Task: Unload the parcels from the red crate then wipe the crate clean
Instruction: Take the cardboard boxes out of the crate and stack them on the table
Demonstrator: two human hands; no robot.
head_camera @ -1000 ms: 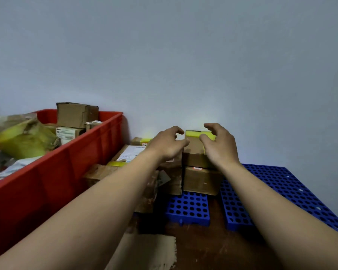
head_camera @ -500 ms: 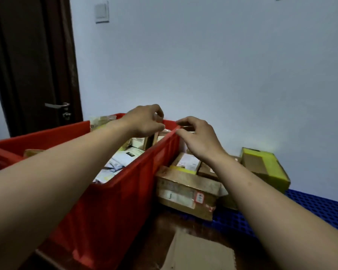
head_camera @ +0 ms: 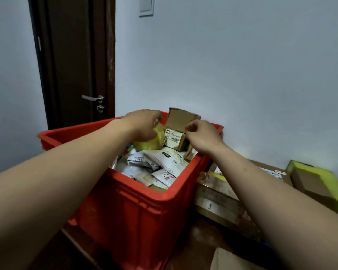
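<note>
The L hand (head_camera: 142, 125) is reaching into the far end of the red crate (head_camera: 144, 221). Its fingers are curling round a crumpled yellow bag (head_camera: 147, 146) & gripping the top of it. The bag is sitting on top of the pile, just left of the boxes.

The R hand (head_camera: 201, 136) is reaching in next to it, w/ its fingers bent. Its thumb & fingertips are pinching the top right corner of a small brown box w/ a white label (head_camera: 175, 139). That box is leaning at the far right corner of the crate. A taller plain cardboard box (head_camera: 180, 118) is standing right behind it, sticking up over the crate rim.

Under both hands the crate is holding lots of flat white mailer bags (head_camera: 158, 162) w/ printed labels, piled every which way. The crate is sitting on a dark brown wood surface (head_camera: 203, 236).

Just right of the crate, other cardboard parcels (head_camera: 217, 193) are lying outside it, touching its side. Past them, far right, a box w/ yellow tape (head_camera: 320, 182) is sitting on top. A bit of flat cardboard (head_camera: 228, 260) is lying at the bottom edge.

Behind it all, a dark door (head_camera: 76, 55) w/ a silver handle (head_camera: 92, 98) is standing shut on the left, & a light switch (head_camera: 146, 5) is sitting high on the pale wall (head_camera: 242, 65).
</note>
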